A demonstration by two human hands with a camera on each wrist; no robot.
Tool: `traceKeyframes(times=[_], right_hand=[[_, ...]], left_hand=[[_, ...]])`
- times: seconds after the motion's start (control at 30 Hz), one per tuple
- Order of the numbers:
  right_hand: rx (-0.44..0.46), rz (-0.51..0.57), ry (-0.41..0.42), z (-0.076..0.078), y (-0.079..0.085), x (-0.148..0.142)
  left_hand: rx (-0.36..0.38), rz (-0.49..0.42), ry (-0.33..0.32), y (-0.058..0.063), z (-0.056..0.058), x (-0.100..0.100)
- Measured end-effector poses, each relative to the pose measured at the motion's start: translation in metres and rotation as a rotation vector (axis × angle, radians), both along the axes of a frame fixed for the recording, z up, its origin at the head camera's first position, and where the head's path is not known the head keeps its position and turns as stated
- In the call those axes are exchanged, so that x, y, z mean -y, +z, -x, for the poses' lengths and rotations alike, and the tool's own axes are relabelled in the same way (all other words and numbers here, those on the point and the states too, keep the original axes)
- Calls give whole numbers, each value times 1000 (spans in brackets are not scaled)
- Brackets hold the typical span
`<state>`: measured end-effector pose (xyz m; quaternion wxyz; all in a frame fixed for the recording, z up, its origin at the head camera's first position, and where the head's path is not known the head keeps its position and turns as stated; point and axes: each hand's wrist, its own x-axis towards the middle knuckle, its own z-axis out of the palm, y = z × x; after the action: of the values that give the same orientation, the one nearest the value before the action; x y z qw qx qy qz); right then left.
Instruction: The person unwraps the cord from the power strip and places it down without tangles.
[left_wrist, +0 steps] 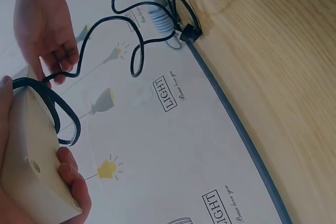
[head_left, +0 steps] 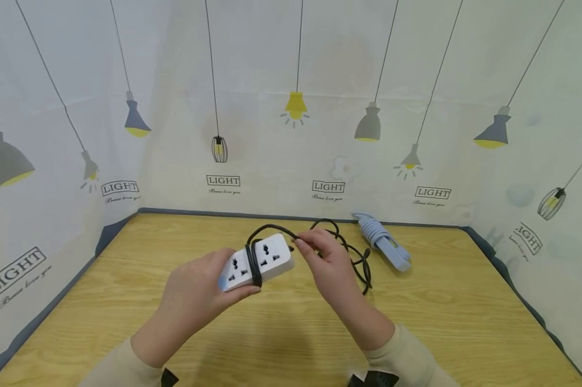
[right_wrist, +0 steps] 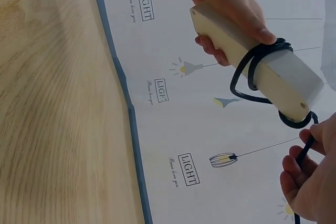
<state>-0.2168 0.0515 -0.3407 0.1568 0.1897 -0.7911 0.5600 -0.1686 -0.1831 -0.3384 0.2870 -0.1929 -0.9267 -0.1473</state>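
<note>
My left hand (head_left: 199,282) grips a white power strip (head_left: 277,257) by its near left end, thumb along the lower edge. Black cord (head_left: 253,263) is looped around the middle of the strip. Close to the strip's right end, my right hand (head_left: 330,263) pinches the cord between thumb and fingertips. In the right wrist view the strip (right_wrist: 247,51) is held up off the table, and the cord (right_wrist: 307,148) runs through the right fingers. The loose length of cord (left_wrist: 139,40) trails away in bends in the left wrist view.
A light blue power strip (head_left: 394,252) with its cord wound around one end lies at the back right of the wooden table (head_left: 150,242). The loose black cord (head_left: 363,269) lies tangled beside it. A cloth (head_left: 271,161) printed with lamps hangs behind the table.
</note>
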Motion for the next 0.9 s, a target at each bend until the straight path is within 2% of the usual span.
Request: traceKeyframes(times=[0.27,0.53,0.9], right_hand=[[97,-83,-9,2,-12,-2],[138,-120,46,0,-19,-10],[147,-174,54,-11,-21,-25]], left_hand=[[62,-20,41,6,0,1],[105,-76,55,8,2,4],[136,-107,85,7,7,11]])
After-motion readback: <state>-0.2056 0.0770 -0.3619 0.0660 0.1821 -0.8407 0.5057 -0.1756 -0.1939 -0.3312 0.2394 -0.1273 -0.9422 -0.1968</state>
